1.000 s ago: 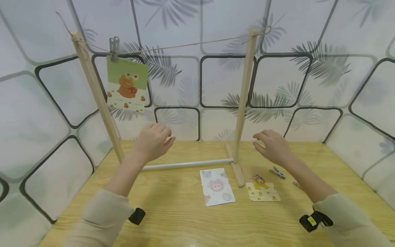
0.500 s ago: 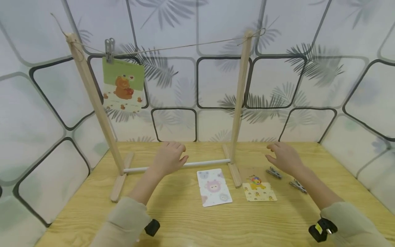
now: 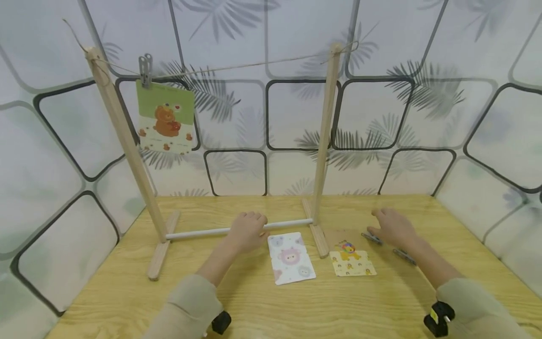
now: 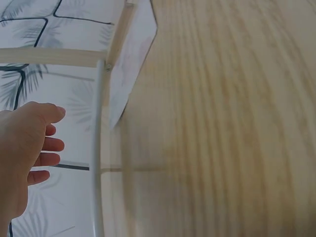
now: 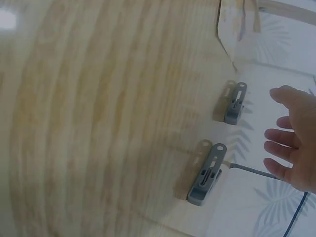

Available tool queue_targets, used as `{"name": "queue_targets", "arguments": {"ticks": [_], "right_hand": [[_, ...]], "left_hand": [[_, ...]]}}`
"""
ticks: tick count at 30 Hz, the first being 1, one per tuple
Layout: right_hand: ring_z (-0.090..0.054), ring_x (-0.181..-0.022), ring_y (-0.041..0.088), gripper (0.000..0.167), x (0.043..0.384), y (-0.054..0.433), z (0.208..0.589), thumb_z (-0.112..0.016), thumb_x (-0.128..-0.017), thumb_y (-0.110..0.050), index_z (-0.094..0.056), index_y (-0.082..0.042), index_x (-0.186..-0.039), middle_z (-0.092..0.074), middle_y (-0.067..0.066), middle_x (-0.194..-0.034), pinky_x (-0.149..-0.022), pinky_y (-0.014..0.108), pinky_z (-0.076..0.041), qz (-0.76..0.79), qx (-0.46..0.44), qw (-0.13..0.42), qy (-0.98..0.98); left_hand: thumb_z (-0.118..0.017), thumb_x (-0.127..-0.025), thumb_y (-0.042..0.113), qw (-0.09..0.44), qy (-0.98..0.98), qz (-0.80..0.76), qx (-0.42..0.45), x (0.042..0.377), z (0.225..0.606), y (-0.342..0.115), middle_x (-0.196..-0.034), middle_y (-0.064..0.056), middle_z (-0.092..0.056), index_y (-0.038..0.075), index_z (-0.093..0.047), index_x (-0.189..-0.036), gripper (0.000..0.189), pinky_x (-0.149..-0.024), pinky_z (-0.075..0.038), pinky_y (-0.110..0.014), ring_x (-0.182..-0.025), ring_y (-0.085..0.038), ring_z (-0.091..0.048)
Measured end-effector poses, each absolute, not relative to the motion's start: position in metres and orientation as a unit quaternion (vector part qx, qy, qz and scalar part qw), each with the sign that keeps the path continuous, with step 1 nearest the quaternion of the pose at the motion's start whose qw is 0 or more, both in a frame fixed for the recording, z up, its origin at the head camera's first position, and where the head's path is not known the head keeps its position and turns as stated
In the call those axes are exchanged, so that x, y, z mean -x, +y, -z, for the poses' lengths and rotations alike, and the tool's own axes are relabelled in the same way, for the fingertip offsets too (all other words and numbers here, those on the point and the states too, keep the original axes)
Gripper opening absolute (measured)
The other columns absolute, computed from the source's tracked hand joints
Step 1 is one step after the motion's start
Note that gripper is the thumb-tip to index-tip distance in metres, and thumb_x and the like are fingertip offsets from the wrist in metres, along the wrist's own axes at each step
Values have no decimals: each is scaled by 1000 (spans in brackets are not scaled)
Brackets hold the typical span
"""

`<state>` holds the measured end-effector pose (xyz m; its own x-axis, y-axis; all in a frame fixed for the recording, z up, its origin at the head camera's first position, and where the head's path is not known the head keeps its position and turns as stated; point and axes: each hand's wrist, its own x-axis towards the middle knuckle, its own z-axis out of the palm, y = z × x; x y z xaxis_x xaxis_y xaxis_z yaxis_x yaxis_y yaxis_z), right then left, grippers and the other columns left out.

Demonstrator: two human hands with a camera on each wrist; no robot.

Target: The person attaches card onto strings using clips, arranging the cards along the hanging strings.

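My left hand [image 3: 247,231] hovers above the table near a white card [image 3: 292,259] with pale animal faces, its fingers loosely bent and holding nothing. To the right, my right hand [image 3: 394,228] is above two grey metal clips, apart from both in the right wrist view, its fingers relaxed. One clip [image 5: 236,104] lies nearer the cards; the other clip [image 5: 207,175] lies further right. Between the hands rests a yellow card [image 3: 353,264] with a lion. A green-and-white bear card [image 3: 165,120] hangs at upper left from a clip [image 3: 146,70] on the string.
A wooden stand has a left post [image 3: 123,141], a right post [image 3: 326,136] and a white rod [image 3: 199,233] low between them. Twine [image 3: 245,67] runs between the post tops. Patterned fabric walls [image 3: 237,113] enclose the wooden table [image 3: 254,301].
Both hands have come down toward the table. The left has moved right, toward the white card; the right has lowered over the clips. The camera view has shifted slightly right.
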<state>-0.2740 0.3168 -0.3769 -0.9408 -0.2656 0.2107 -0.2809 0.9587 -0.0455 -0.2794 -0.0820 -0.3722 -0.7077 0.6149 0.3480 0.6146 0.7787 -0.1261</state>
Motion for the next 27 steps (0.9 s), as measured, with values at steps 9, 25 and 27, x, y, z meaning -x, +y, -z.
{"name": "queue_targets", "arguments": {"ticks": [9,25,27], "right_hand": [[-54,-96,48,47,275,320,393,-61,-87,-28,-56,11,-111,-56,32,-107,-74,53,-48,-18,-149,91,-985],[-60,-74,33,28,274,316,397,-62,-87,-23,-63,3,-97,-63,16,-84,-59,43,-49,-7,-155,76,-985],[-60,-71,30,26,273,316,398,-62,-86,-22,-63,2,-95,-62,13,-81,-57,41,-49,-5,-159,76,-984]], "left_hand": [[-60,-87,34,132,-939,-16,317,281,395,-71,-92,-5,-62,6,-61,-101,31,-82,-46,-38,-89,-22,-58],[-59,-88,38,69,-949,-16,309,284,407,-59,-102,-9,-64,5,-61,-104,36,-95,-39,-48,-98,-28,-56],[-59,-87,37,72,-948,-17,309,283,407,-58,-104,-10,-63,6,-61,-104,36,-94,-39,-47,-98,-28,-56]]}}
